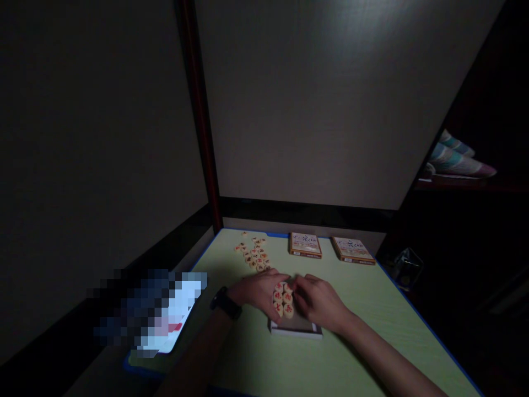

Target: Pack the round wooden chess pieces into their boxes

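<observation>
Several round Chinese chess pieces [283, 302] with red characters lie in two columns in a shallow open box [301, 326] on the table. My left hand [262, 289], with a dark watch [226, 303] on its wrist, wraps round the box's left side, thumb and fingers either side of the pieces. Over the box's right part, my right hand [317, 300] has its fingers curled together beside the right column. What its fingertips hold, if anything, is hidden. Beyond my left hand lies a loose scatter of Chinese chess pieces [255, 253], some partly covered by that hand.
Two flat printed boxes, one nearer the middle [306, 244] and one at the right [353, 250], lie along the back of the green table [372, 331]. A bright, partly pixelated screen [173, 320] is at the left edge. Walls stand behind and to the left.
</observation>
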Action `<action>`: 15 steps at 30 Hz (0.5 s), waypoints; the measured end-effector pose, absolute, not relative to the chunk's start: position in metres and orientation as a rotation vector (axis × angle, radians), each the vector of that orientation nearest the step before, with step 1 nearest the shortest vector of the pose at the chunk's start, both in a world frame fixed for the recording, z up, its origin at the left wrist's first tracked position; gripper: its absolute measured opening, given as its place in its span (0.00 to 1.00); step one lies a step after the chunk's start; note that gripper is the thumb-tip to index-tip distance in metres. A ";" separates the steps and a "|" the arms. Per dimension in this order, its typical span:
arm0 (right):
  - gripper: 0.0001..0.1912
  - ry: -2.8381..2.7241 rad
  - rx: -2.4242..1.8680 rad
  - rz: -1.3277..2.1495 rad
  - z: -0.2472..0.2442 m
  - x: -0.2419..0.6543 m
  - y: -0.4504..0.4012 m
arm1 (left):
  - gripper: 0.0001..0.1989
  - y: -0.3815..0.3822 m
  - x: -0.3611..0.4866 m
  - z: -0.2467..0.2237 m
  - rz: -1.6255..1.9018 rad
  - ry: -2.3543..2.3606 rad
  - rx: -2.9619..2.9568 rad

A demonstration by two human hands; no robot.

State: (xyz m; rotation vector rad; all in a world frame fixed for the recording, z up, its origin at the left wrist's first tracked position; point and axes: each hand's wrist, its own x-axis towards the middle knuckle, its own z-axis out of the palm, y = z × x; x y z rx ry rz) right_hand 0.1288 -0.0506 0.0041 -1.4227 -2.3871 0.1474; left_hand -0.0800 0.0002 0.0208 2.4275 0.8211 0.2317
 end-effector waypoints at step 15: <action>0.08 -2.390 -1.391 0.137 0.004 0.128 -0.052 | 0.38 0.001 -0.079 0.018 0.241 0.830 2.440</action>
